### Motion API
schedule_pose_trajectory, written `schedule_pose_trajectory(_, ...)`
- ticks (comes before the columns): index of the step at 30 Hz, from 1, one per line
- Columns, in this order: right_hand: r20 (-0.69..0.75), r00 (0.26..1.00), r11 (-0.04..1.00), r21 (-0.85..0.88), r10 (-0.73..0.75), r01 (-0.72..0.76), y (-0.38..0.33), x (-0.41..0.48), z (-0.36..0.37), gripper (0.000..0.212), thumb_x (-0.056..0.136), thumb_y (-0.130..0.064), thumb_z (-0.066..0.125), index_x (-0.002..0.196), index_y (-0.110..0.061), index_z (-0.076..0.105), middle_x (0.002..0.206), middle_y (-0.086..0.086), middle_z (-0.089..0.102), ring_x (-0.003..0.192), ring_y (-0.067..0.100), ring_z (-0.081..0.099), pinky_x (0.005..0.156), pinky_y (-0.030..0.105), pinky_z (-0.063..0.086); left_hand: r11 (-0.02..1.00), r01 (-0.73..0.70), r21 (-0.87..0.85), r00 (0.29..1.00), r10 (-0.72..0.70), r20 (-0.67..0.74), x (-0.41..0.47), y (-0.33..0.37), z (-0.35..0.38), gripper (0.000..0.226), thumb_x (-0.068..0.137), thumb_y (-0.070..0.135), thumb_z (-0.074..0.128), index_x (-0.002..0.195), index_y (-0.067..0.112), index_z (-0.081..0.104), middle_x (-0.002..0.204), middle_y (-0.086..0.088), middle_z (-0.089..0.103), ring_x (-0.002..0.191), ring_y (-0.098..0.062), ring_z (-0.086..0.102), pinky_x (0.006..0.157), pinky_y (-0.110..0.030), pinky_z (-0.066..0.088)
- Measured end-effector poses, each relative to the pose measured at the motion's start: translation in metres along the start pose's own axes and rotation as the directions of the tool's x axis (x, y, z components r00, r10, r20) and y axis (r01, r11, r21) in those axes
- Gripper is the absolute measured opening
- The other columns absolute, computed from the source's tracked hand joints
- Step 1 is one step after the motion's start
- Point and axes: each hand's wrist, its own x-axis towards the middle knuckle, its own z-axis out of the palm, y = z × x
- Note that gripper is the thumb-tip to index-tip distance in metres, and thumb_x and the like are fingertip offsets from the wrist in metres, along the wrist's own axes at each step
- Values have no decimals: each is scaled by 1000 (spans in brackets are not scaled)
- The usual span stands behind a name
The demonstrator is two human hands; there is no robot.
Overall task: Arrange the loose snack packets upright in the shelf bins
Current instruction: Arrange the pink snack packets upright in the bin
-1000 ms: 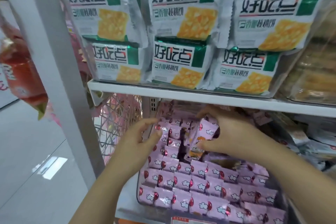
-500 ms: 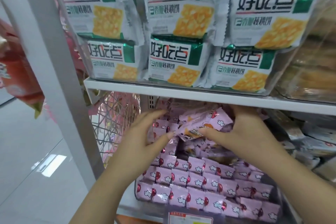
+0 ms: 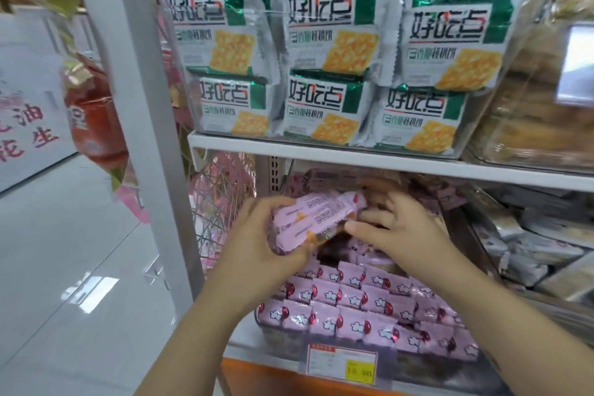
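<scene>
Pink foil loose packets (image 3: 316, 219) are bunched together, printed backs facing up, and held above the rear part of the clear bin (image 3: 283, 342) on the lower shelf. The left hand (image 3: 257, 247) grips the bunch's left end, with fingers curled over its top edge and the thumb under it. The right hand (image 3: 397, 230) takes the other end: its fingers are bent against the packets and its thumb stretches along beneath them, so both hands grasp the same bunch, which lies tilted with its right end higher.

In the front of the bin, rows of upright packets (image 3: 350, 297) stand face forward, touching side by side. A dark gap shows just behind them, under the held bunch. A price label (image 3: 341, 363) is fixed to the bin's front.

On the upper shelf (image 3: 321, 156), green-and-white cracker packs (image 3: 323, 108) are stacked in two layers. Silver packets (image 3: 533, 244) lie in the neighbouring bin to the right, and a white post (image 3: 141, 106) rises at the left.
</scene>
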Motion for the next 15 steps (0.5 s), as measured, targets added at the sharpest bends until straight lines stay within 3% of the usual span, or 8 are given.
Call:
schedule_pose_trajectory(2, 13, 999, 999, -31, 43, -42, 1, 5, 6, 39, 84, -23, 69, 112, -40, 47, 115, -14, 62, 88, -16, 60, 75, 9, 47, 996, 22, 86, 996, -14, -93, 1, -7, 4, 47, 70, 20, 79, 103, 37, 50, 107, 15, 40, 92, 24, 41, 71, 4, 31)
schedule_pose_trajectory(5, 109, 990, 995, -44, 89, -84, 9, 17, 16, 50, 89, -13, 63, 133, -26, 44, 136, -3, 51, 102, -1, 61, 79, 15, 49, 982, 70, 175, 987, -43, -156, 4, -15, 12, 46, 70, 26, 78, 107, 32, 52, 110, 10, 37, 88, 8, 45, 74, -12, 39)
schedule_pose_trajectory(8, 191, 975, 986, -140, 114, -88, 15, 28, 23, 46, 92, -12, 58, 134, -29, 47, 134, 4, 54, 116, 9, 55, 84, 20, 50, 957, 85, 278, 980, -30, -197, 9, -15, 18, 50, 69, 32, 78, 112, 27, 53, 108, 9, 33, 95, -18, 54, 79, -36, 49)
schedule_pose_trajectory(12, 276, 949, 974, -205, 151, -95, 27, 43, 24, 48, 94, -9, 54, 132, -37, 45, 140, 4, 49, 127, 8, 46, 99, 36, 48, 917, 50, 397, 998, -27, -63, 18, -16, 17, 63, 69, 52, 75, 121, 31, 47, 114, 10, 30, 107, -20, 52, 93, -44, 44)
schedule_pose_trajectory(15, 344, 927, 960, -275, 151, -54, 31, 49, 22, 52, 95, -8, 52, 137, -35, 40, 144, 0, 43, 131, 6, 41, 94, 27, 49, 918, -19, 396, 996, -16, 84, 21, -17, 12, 69, 74, 53, 72, 133, 35, 41, 135, 13, 30, 125, -16, 42, 105, -41, 36)
